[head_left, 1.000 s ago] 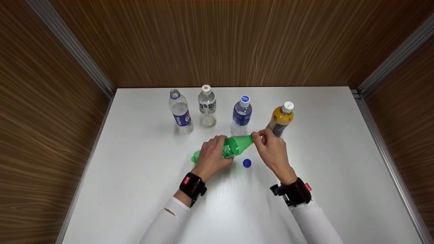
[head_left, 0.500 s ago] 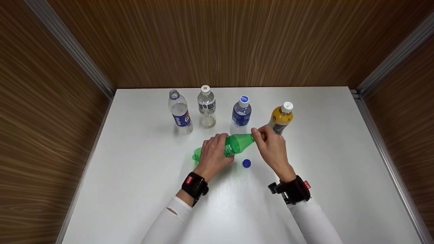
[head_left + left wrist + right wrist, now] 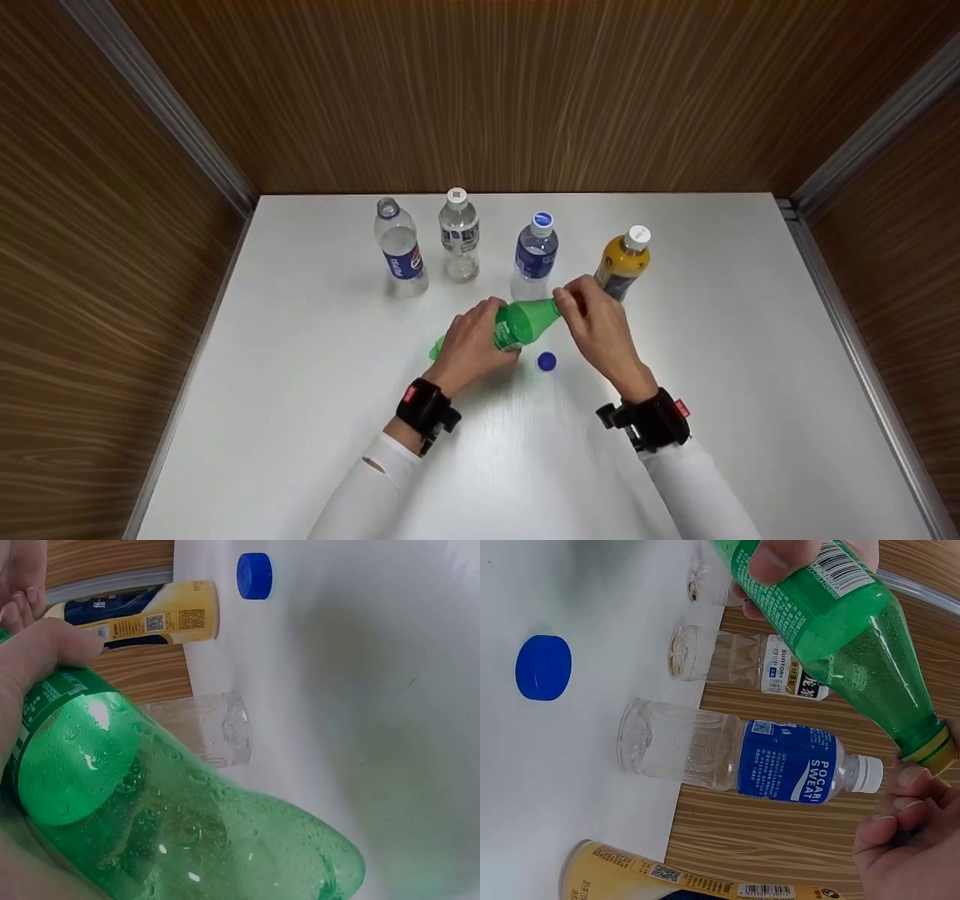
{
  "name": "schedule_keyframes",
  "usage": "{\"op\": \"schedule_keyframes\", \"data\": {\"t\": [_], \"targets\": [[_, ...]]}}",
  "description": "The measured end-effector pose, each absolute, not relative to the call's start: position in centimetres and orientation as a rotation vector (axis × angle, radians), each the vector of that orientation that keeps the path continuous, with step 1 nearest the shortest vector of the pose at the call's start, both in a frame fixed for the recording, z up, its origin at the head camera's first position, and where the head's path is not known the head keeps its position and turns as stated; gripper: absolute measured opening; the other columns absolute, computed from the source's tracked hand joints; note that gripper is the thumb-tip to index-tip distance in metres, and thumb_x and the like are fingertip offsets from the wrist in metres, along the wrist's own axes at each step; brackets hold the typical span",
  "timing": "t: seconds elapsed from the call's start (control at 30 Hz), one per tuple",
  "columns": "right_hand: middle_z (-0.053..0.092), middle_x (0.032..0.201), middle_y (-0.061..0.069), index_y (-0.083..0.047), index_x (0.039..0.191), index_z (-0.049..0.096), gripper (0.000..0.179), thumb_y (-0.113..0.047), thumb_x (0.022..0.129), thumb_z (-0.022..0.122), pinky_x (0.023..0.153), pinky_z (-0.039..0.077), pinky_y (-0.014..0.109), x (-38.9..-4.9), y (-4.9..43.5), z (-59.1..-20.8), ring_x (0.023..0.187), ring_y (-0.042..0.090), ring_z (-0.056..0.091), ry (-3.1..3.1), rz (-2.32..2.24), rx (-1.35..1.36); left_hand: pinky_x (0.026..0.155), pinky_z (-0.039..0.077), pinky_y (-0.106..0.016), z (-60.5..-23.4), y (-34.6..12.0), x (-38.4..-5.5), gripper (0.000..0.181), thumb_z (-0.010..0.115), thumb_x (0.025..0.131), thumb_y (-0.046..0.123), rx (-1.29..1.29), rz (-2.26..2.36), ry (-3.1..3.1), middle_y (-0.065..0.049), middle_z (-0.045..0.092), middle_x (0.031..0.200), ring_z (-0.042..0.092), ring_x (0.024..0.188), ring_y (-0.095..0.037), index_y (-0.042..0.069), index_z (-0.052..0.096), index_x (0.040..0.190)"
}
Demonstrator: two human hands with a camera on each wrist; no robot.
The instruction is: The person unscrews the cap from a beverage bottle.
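Note:
My left hand (image 3: 474,341) grips the green soda bottle (image 3: 521,324) around its label. The bottle is held tilted above the table, its neck pointing right and its base to the lower left. At the neck, my right hand (image 3: 600,330) pinches the yellow cap (image 3: 933,754), which the fingers hide in the head view. Liquid and droplets show inside the green bottle (image 3: 187,802) in the left wrist view. Below the neck a loose blue cap (image 3: 547,361) lies on the table.
Behind the hands stand an uncapped Pepsi bottle (image 3: 402,251), a clear white-capped bottle (image 3: 459,240), a Pocari Sweat bottle (image 3: 535,259) and a yellow drink bottle (image 3: 624,259). The white table (image 3: 300,420) is bordered by wood-grain panels (image 3: 480,97).
The right hand's fingers have shifted slightly at the cap while it keeps its pinch. The green bottle stays in the left hand, nearly in place. The blue cap and standing bottles have not moved.

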State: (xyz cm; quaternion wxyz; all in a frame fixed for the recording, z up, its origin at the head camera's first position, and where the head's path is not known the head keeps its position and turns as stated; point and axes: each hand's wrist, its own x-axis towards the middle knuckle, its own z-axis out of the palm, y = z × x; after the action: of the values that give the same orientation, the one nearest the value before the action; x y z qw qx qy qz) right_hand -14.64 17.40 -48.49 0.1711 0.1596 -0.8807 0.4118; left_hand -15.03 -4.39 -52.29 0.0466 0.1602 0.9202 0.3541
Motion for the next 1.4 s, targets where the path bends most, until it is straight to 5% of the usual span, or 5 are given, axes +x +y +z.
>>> {"op": "schedule_keyframes", "data": {"t": [0.57,1.07,1.4], "targets": [[0.058,0.089,0.004,-0.001,0.11,0.062,0.012,-0.01,0.102,0.064,0.064,0.042,0.029,-14.65,17.87,-48.48,0.076,0.013,0.05,-2.472,1.176,0.655,0.089,0.054,-0.043,-52.53,-4.82,-15.1,0.067,0.089,0.076,0.023,0.536,1.151,2.744,-0.007,0.065,0.114,0.064,0.099,-0.022,0.006,0.054,0.131],[0.062,0.089,0.011,0.001,0.122,0.061,0.039,-0.03,0.111,0.041,0.068,0.044,0.039,-14.16,17.59,-48.68,0.076,0.024,0.055,-2.575,1.292,0.141,0.086,0.051,-0.045,-53.01,-4.28,-15.02,0.065,0.091,0.072,0.024,0.601,0.878,3.202,-0.008,0.066,0.107,0.064,0.095,-0.027,0.006,0.058,0.126],[0.062,0.08,0.005,-0.001,0.115,0.067,0.034,-0.032,0.107,0.057,0.06,0.039,0.032,-14.3,17.58,-48.4,0.068,0.019,0.051,-2.592,1.345,0.145,0.094,0.05,-0.046,-53.01,-4.11,-14.91,0.071,0.095,0.069,0.023,0.619,0.729,3.285,-0.01,0.066,0.115,0.064,0.103,-0.028,0.008,0.058,0.128]]}}
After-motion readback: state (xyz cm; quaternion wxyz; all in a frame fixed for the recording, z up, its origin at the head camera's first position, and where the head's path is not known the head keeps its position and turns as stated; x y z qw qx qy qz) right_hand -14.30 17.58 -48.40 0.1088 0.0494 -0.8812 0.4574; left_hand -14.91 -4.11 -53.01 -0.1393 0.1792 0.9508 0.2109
